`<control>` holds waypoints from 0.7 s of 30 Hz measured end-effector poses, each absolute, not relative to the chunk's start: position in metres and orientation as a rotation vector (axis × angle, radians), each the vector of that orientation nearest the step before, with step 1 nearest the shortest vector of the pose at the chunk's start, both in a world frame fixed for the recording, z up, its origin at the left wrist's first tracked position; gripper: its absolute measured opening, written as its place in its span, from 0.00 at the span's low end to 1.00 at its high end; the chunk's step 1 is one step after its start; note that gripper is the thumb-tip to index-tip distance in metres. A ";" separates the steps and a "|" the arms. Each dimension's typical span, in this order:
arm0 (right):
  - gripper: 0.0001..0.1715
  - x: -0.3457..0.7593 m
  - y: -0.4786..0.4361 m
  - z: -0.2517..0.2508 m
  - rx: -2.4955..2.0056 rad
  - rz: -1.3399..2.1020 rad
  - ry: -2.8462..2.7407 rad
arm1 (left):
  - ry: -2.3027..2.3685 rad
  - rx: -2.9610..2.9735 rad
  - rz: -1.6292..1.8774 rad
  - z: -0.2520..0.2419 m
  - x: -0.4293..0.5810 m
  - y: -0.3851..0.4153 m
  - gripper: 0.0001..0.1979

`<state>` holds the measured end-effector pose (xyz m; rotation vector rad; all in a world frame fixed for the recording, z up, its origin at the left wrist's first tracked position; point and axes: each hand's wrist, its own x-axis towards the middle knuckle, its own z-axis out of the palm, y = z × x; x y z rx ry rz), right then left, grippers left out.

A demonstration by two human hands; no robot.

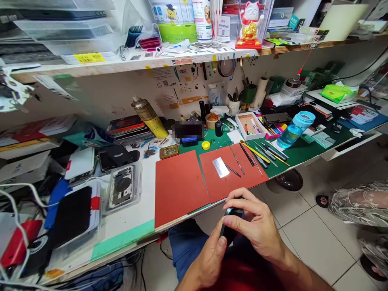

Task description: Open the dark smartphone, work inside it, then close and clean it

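Over my lap, just off the table's front edge, both hands hold a dark smartphone (229,233), tilted on its side. My left hand (210,254) wraps its lower part, thumb along the edge. The fingers and thumb of my right hand (256,222) close around its upper end. Much of the phone is hidden behind my fingers. On the red-brown mat (178,186) side nearest me nothing is touched by either hand. A second red-brown mat (218,190) bears a small metal plate (221,167), a thin black tool (233,170) and a metal pick (237,160).
Several pens and tools, with a yellow one (257,154), lie right of the mats near a blue water bottle (295,129). An opened phone (121,184) sits in a clear case at left. A spray can (149,116) leans behind. A shelf (127,60) overhangs the bench. Another person's leg (357,204) shows at right.
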<state>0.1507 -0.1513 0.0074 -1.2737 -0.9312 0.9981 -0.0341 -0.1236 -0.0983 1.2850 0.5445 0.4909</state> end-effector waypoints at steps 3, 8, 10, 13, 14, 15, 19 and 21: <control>0.05 0.151 -0.150 0.007 -1.283 0.970 -0.954 | 0.554 1.327 0.471 -0.102 -0.037 -0.122 0.38; 0.06 0.149 -0.149 0.006 -1.294 0.945 -0.967 | 0.535 1.332 0.478 -0.115 -0.042 -0.120 0.37; 0.06 0.149 -0.149 0.005 -1.298 0.943 -0.971 | 0.537 1.334 0.475 -0.119 -0.044 -0.120 0.36; 0.06 0.148 -0.149 0.004 -1.296 0.946 -0.978 | 0.544 1.347 0.476 -0.122 -0.046 -0.120 0.36; 0.06 0.147 -0.150 0.004 -1.293 0.950 -0.979 | 0.541 1.353 0.480 -0.121 -0.047 -0.120 0.36; 0.05 0.147 -0.150 0.004 -1.289 0.954 -0.980 | 0.537 1.356 0.482 -0.121 -0.047 -0.119 0.36; 0.03 0.146 -0.149 0.006 -1.277 0.968 -0.980 | 0.533 1.360 0.487 -0.121 -0.046 -0.118 0.36; 0.04 0.147 -0.149 0.007 -1.269 0.980 -0.986 | 0.533 1.334 0.505 -0.121 -0.044 -0.118 0.36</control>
